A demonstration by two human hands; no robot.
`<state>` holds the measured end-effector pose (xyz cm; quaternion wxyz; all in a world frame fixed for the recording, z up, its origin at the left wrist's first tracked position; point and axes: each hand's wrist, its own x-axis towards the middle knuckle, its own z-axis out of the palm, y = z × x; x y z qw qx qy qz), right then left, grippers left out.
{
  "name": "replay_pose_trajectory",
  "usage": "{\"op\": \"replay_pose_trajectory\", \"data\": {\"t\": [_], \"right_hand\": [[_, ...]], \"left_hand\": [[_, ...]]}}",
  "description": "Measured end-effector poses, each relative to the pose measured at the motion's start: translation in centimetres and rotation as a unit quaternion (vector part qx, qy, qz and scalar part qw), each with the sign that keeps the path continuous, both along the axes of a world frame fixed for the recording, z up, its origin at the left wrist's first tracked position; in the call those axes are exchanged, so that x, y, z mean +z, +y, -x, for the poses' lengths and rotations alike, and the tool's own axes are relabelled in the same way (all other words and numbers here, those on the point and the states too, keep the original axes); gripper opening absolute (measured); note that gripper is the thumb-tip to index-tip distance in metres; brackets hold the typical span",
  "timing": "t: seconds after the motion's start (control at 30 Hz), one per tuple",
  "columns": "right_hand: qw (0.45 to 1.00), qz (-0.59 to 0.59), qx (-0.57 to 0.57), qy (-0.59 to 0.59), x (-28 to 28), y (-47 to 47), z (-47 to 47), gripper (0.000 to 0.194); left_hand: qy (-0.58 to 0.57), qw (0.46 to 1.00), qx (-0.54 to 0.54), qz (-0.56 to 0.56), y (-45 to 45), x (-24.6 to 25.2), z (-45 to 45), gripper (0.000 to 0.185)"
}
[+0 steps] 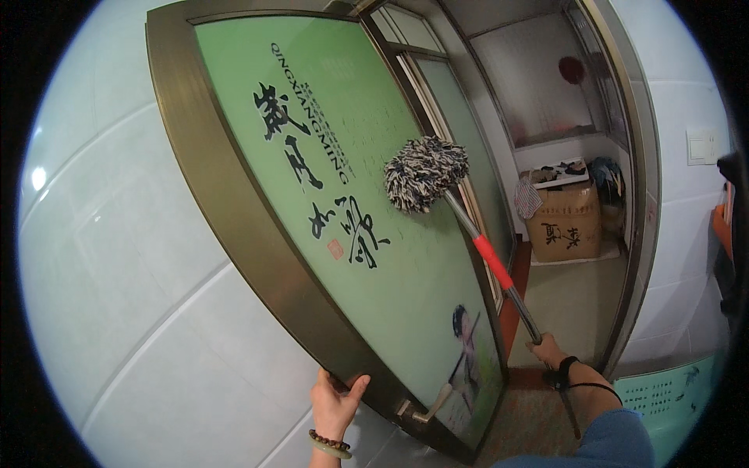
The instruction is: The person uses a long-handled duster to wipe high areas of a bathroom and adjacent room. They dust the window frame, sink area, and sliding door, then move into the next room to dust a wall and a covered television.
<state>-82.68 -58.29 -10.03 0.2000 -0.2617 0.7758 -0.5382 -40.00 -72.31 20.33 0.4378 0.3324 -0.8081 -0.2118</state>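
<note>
My right hand (549, 352) grips the metal pole (522, 310) of a mop, below its red sleeve (492, 261). The mop's shaggy grey and dark head (426, 174) is raised against the green glass panel (404, 275) of an open door, near the hinge side. My left hand (336, 403) holds the outer edge of the door's bronze-coloured metal frame (257, 257), thumb on the front face, just left of the lever handle (432, 406). Black calligraphy (298, 161) and a printed figure (465, 345) decorate the glass. Droplets or streaks show on the panel around the mop head.
Through the doorway, a cardboard box (564, 225) stands on the floor with a white tray (559, 174) of items on top and a striped cloth (528, 199) beside it. A light switch (701, 146) is on the right tiled wall, above a turquoise printed surface (667, 403).
</note>
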Motion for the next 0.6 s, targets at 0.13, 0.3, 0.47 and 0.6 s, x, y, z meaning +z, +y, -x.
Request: {"op": "replay_pose_trajectory", "data": {"t": [0.13, 0.3, 0.47, 0.6], "right_hand": [[0.999, 0.040, -0.012, 0.034, 4.0, -2.0, 2.3, 0.034], [0.987, 0.106, 0.003, 0.121, 17.8, -6.6, 6.7, 0.030], [0.983, 0.118, 0.014, 0.142, 27.7, -9.1, 8.2, 0.029], [0.987, 0.114, -0.020, 0.115, 25.1, -9.8, 7.4, 0.029]], "left_hand": [[0.012, 1.000, -0.011, 0.001, -0.1, 0.2, 0.2, 0.046], [0.013, 1.000, -0.006, 0.008, -0.3, 0.0, 0.2, 0.048], [0.010, 1.000, 0.010, -0.003, -0.4, -0.1, 0.3, 0.050], [0.041, 0.999, -0.003, -0.017, -0.1, -0.1, 0.7, 0.047]]}}
